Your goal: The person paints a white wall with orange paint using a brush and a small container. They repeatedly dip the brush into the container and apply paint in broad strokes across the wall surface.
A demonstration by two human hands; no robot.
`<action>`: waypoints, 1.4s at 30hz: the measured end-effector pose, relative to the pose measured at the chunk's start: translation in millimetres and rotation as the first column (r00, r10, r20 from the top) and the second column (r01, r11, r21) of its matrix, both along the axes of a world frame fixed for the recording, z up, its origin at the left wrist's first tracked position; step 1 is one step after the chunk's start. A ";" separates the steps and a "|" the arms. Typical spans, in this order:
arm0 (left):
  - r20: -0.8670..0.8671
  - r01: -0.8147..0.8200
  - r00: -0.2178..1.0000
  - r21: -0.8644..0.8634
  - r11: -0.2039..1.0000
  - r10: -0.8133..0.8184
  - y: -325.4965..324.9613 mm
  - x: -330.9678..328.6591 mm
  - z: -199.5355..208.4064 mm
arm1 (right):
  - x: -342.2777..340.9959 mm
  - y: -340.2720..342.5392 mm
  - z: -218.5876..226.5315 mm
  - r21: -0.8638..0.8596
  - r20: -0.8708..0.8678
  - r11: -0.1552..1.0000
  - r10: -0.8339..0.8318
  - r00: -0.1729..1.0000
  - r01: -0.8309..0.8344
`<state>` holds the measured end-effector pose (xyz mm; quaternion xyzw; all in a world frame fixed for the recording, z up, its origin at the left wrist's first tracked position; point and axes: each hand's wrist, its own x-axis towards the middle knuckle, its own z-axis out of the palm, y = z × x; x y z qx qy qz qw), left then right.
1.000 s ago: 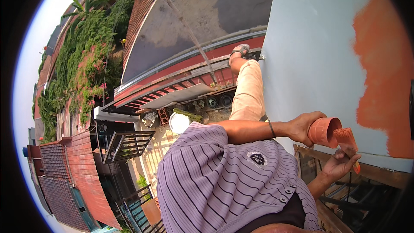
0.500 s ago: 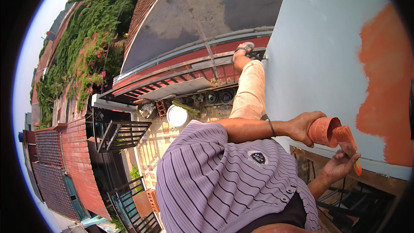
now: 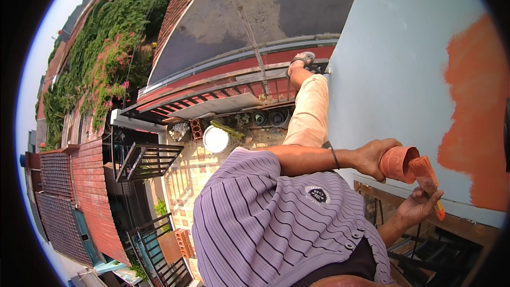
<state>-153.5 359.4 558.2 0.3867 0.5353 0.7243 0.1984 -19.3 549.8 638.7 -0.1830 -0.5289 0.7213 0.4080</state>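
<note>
My left hand [image 3: 374, 158] reaches across my chest and grips a small orange cup [image 3: 397, 162], tilted with its mouth toward the wall. My right hand [image 3: 417, 207] is just below it and holds a paintbrush [image 3: 425, 172]. The brush's orange-loaded bristles rest at the cup's rim and its handle points down past my fingers. Both hands are close to a pale blue-grey wall [image 3: 393, 64] with a large orange painted patch [image 3: 473, 117] on its right.
I am high up. My leg [image 3: 308, 111] stretches to a sandalled foot [image 3: 300, 61] on a red ledge with a railing [image 3: 223, 82]. Far below lie a tiled yard, a white bucket [image 3: 216, 139], a red brick wall [image 3: 79, 191] and green bushes [image 3: 101, 64].
The view has shifted slightly, with the ground scene sliding across the picture. Both hands keep the cup and the brush in much the same place.
</note>
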 end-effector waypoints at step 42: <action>-0.014 -0.015 1.000 0.019 1.000 0.016 2.4 -3.7 -5.7 | -7.5 -11.9 10.9 0.010 0.032 0.999 -0.044 0.999 0.044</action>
